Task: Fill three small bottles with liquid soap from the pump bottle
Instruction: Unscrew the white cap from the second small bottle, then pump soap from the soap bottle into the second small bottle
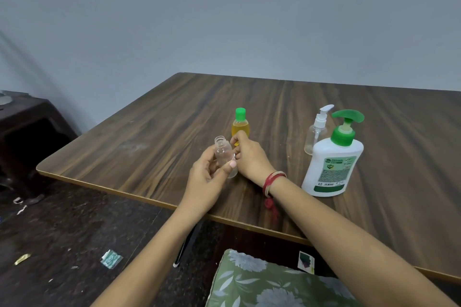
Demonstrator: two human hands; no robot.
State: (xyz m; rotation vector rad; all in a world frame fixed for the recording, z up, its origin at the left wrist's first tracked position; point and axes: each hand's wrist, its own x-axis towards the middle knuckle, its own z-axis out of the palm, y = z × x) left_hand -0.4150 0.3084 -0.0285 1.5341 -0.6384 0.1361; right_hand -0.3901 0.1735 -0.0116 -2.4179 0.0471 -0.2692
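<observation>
I'd carry the small clear uncapped plastic bottle [222,153] to the white soap pump bottle with the green pump head [329,164], which stands at three o'clock from it on the brown wood-grain table [149,137]. I'd keep its open mouth upright under the spout and press slowly. The left hand [207,177] holds it above the table's near edge, thumb and curled fingers wrapped round its body. The right hand [249,157] sits just beside it, fingers curled; whether they pinch a cap, I cannot tell.
</observation>
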